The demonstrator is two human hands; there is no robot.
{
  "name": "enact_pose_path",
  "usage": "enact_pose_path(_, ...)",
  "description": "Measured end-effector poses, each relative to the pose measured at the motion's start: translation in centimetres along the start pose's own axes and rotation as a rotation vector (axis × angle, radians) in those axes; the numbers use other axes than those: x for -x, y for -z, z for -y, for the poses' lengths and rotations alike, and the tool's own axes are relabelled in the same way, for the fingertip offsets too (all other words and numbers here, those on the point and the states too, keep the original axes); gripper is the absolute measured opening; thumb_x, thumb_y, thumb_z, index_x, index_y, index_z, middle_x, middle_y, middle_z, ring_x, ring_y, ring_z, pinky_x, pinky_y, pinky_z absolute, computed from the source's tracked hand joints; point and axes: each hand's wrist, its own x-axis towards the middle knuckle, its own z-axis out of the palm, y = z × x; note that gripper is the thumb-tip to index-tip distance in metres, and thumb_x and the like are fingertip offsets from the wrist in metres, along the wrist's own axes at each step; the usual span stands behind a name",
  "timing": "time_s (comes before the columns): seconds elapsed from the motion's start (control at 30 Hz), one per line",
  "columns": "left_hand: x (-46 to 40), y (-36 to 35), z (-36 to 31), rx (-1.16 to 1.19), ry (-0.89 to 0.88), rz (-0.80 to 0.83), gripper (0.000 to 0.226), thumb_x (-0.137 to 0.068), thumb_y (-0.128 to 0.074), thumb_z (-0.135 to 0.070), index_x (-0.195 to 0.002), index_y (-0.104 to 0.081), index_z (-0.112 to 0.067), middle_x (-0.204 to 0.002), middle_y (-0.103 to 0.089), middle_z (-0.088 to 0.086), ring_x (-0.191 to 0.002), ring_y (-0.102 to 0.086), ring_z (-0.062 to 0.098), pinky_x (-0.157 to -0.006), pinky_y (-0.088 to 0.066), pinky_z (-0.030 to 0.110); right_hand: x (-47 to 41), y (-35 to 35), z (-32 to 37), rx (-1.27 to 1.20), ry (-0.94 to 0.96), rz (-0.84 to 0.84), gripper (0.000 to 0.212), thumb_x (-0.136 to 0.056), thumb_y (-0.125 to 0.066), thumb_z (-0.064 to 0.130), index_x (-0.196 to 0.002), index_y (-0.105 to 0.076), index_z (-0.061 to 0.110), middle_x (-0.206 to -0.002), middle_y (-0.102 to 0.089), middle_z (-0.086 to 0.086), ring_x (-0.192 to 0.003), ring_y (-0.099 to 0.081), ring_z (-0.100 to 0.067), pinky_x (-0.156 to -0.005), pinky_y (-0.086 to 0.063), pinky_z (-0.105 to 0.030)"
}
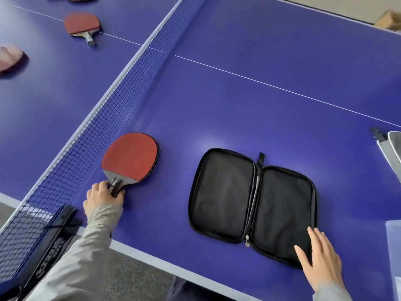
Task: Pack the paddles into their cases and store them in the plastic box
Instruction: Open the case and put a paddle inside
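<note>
Right hand, nearest the camera, lies flat with fingers straight and spread on the near right corner of the open case. This pressure likely pins the case so it does not slide when a paddle is laid in. Both black halves of the case lie opened out on the blue surface, zipper pull at the near end of the spine, which leaves the interior fully exposed for loading.

Left hand is clamped on the handle of the red paddle, fingers curled around the grip. That paddle rests flat beside the net, well apart from the case.

More paddles lie beyond the net. At the right edge, a pale container wall is partly visible, possibly the plastic box.
</note>
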Motion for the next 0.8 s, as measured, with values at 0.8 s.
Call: enact_pose_path(0.8,1.3,-0.1,-1.8,0.295,0.056,-0.096,0.026,-0.074,-0.076,-0.027,-0.085,-0.066,-0.005,-0.093,-0.061,0.016,-0.094,-0.056,0.039,-0.082,-0.043,0.045,0.6,0.1,-0.1,0.17,-0.069,0.081,0.063,-0.095,-0.045,0.04,-0.149,-0.021,0.017,-0.157,-0.023,-0.002,-0.146,-0.018,-0.019,-0.11,-0.028,-0.036)
